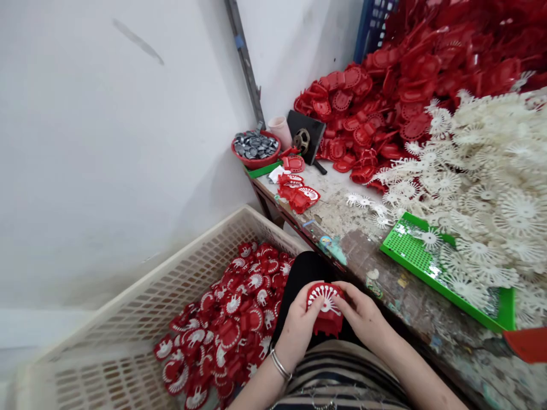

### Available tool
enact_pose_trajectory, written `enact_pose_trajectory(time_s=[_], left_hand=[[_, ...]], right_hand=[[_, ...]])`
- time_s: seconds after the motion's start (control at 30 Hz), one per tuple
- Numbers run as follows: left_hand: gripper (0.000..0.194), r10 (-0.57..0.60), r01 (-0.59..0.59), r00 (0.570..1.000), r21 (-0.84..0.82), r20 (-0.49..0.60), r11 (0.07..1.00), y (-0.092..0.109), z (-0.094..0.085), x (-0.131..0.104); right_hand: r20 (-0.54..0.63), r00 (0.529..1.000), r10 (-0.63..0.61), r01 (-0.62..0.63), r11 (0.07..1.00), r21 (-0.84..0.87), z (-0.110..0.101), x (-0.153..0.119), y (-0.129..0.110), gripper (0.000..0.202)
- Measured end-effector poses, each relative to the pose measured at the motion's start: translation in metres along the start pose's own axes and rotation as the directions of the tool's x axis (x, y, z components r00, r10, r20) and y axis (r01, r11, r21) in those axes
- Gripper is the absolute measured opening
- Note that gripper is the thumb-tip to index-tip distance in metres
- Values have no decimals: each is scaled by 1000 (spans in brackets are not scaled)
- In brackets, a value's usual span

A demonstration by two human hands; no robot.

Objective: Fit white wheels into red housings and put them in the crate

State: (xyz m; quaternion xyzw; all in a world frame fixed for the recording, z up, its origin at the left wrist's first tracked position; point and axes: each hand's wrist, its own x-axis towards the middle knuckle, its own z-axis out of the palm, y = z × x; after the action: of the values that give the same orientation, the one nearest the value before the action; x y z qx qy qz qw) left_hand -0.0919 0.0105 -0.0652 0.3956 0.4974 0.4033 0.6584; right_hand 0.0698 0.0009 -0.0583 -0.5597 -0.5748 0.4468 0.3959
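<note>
Both hands hold one red plastic piece (328, 326) with a white fan-shaped part (327, 298) on its face, low in the centre of the view. My left hand (298, 326) grips its left side, thumb pressed on the white part. Around the right side is my right hand (362, 316), its thumb also on the white spokes. The fingers behind the piece are mostly hidden. A large pale crate (141, 273) to the left holds many red pieces with white fans (233, 304). Several similar pieces (301, 196) lie near the table's left edge.
The worn table (350, 228) carries a heap of red parts (384, 108), a pile of white spoked parts (491, 188), a green tray (410, 262), a red bowl of grey metal pieces (256, 162), a pink cup (280, 131) and a black plate (314, 128). A wall rises behind.
</note>
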Motion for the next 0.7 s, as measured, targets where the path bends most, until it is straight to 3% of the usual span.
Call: enact_pose_trajectory(time_s=[0.13, 0.23, 0.47, 0.57, 0.7], left_hand=[[38, -75, 72, 996, -83, -38, 994, -15, -5, 4], [37, -150, 144, 988, -193, -20, 971, -32, -10, 7], [42, -295, 309, 950, -401, 98, 862, -47, -18, 13], [38, -275, 316, 949, -442, 157, 839, -50, -24, 16], [35, -266, 331, 943, -472, 201, 817, -53, -29, 20]], right_hand=[[-82, 974, -213, 166, 908, -385, -34, 26, -23, 31], [-55, 972, -228, 135, 737, -663, -62, 73, -41, 34], [-199, 977, -80, -129, 523, -843, -97, 209, -37, 25], [-255, 966, -34, -214, 442, -871, -101, 238, -27, 34], [-257, 966, -2, -236, 386, -892, -101, 249, -14, 39]])
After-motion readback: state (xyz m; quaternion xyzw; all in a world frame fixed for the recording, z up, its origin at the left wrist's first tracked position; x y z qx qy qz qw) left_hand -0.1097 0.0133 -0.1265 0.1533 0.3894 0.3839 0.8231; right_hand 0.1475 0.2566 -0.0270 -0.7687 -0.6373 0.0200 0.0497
